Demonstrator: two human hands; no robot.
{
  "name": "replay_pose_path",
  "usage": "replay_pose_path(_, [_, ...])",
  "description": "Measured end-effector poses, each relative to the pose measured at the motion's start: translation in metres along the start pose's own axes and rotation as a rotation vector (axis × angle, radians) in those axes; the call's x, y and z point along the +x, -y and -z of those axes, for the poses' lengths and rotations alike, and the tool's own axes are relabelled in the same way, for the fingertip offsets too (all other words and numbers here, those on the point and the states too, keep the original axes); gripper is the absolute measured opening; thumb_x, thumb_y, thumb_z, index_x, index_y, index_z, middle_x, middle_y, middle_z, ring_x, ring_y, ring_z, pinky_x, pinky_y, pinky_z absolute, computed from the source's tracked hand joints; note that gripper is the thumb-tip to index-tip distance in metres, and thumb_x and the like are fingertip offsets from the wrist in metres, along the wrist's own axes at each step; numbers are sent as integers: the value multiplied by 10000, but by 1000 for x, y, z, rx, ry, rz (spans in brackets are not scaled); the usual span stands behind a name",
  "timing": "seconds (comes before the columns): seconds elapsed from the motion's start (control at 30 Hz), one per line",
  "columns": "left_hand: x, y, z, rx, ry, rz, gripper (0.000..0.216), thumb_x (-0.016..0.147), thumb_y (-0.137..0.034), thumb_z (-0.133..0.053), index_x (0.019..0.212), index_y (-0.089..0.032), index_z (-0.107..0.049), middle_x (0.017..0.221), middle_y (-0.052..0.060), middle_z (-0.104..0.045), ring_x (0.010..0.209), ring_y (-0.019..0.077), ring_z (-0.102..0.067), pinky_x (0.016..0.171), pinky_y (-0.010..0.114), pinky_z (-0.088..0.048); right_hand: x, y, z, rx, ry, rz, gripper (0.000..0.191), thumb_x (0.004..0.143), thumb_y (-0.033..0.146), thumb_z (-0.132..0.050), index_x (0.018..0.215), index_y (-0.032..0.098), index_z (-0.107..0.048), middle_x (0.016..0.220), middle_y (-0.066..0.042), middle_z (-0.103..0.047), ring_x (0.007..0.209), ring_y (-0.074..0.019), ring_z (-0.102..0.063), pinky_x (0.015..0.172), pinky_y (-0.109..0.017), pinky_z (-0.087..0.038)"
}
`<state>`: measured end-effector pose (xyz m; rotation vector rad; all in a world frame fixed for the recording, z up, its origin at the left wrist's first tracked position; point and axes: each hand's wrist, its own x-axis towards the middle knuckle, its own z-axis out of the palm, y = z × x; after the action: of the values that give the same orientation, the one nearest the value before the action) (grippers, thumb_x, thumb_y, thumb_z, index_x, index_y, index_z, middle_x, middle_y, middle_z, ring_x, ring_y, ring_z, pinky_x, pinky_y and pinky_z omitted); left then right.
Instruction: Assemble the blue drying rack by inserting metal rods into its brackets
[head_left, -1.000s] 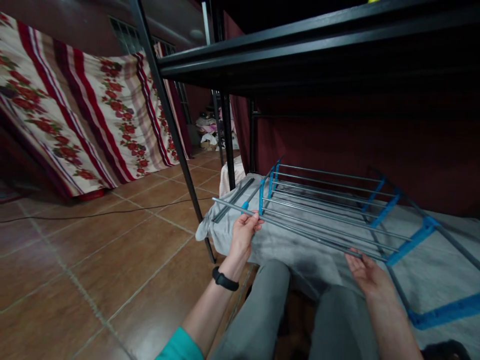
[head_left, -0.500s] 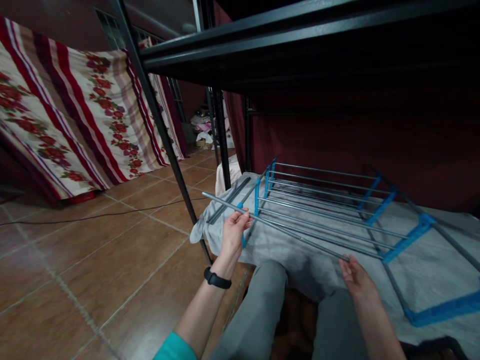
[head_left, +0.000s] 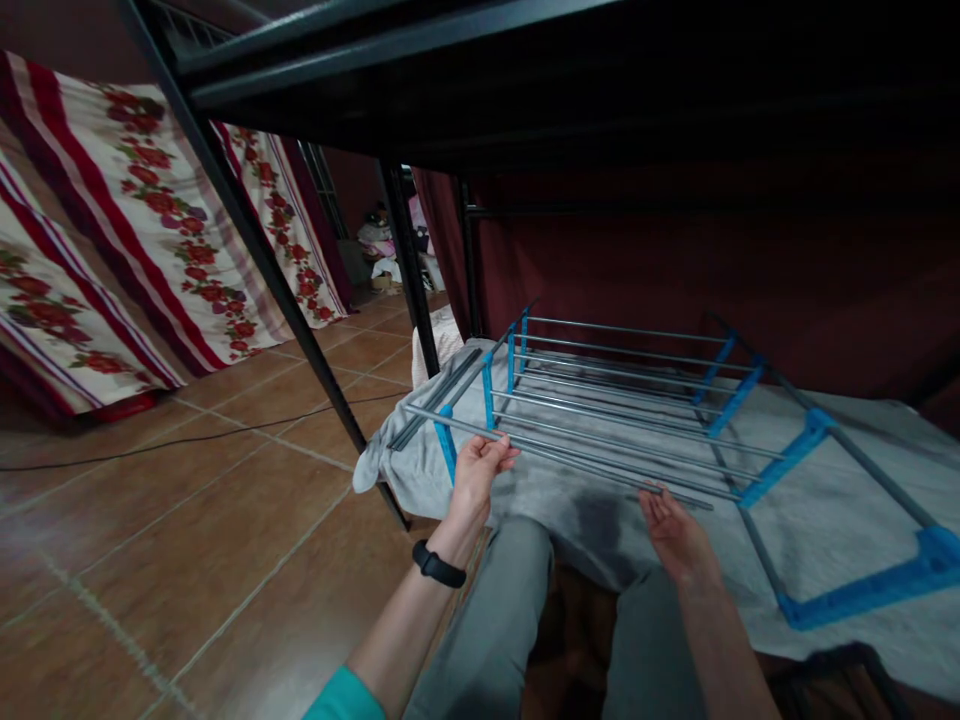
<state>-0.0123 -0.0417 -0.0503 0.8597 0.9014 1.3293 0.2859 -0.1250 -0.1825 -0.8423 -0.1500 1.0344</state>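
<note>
A thin grey metal rod spans both hands, in front of a partly built rack with blue plastic brackets and several crosswise rods. My left hand, a black band on its wrist, pinches the rod left of its middle. Its left end lies close to the top of a blue bracket; whether they touch I cannot tell. Near the other end, my right hand has its fingertips closed on the rod, whose tip sticks out past them. The rack lies on a grey blanket.
Several loose grey tubes lie on the blanket left of the rack. A black bunk frame stands around it, its upper deck low overhead. Leftward are a tiled floor, a cable and a floral curtain.
My right hand has slid leftward along the rod, so its tip now shows beyond the fingers. The rod's left end sits lower, nearer the front left bracket. The view has turned slightly right.
</note>
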Motion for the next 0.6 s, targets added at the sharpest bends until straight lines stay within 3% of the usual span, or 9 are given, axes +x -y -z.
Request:
replay_pose_path(0.17, [-6, 19, -18, 44, 32, 44, 401, 631, -400, -861, 787, -132, -606, 692, 49, -678, 706, 169, -697, 619, 242, -537, -4, 0, -9, 21, 79, -1, 203, 670, 191, -817, 843, 208, -713, 841, 9, -753, 832, -124, -719, 856, -230, -590])
replay_pose_path(0.37, [-8, 32, -30, 81, 66, 49, 448, 605, -472, -852, 779, -128, -624, 602, 28, -647, 641, 169, -679, 572, 237, -512, -6, -3, -16, -7, 143, -44, 202, 666, 205, -827, 845, 219, -735, 887, -10, -767, 843, -138, -726, 817, -227, -604])
replay_pose_path(0.6, [-14, 41, -33, 69, 72, 84, 457, 619, -465, -845, 838, -126, -629, 692, 65, -694, 623, 164, -673, 572, 248, -511, -6, -8, -22, 29, 113, -8, 200, 622, 185, -862, 747, 219, -709, 837, 23, -759, 778, -116, -722, 790, -220, -608])
